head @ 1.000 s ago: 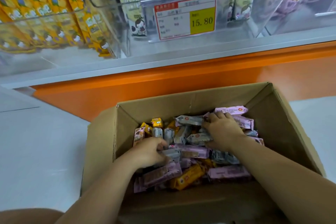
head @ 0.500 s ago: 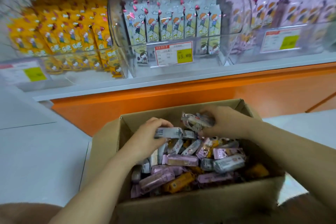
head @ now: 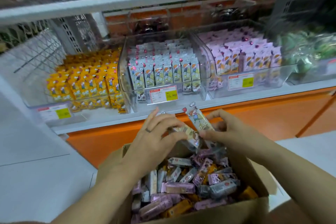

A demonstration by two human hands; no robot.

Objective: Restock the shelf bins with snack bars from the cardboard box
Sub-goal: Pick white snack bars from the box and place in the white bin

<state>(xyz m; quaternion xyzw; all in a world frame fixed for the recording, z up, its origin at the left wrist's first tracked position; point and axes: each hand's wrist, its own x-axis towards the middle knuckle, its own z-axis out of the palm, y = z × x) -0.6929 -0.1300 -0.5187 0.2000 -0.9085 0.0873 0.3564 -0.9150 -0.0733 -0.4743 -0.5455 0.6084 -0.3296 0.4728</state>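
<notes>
Pale floor [head: 36,178], orange shelving base [head: 254,114].

bars [head: 199,122] now up above box [head: 257,174]

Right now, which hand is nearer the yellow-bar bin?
Left. The left hand sits below and right of the yellow-bar bin; the right hand is farther right, below the pink-bar bin.
</notes>
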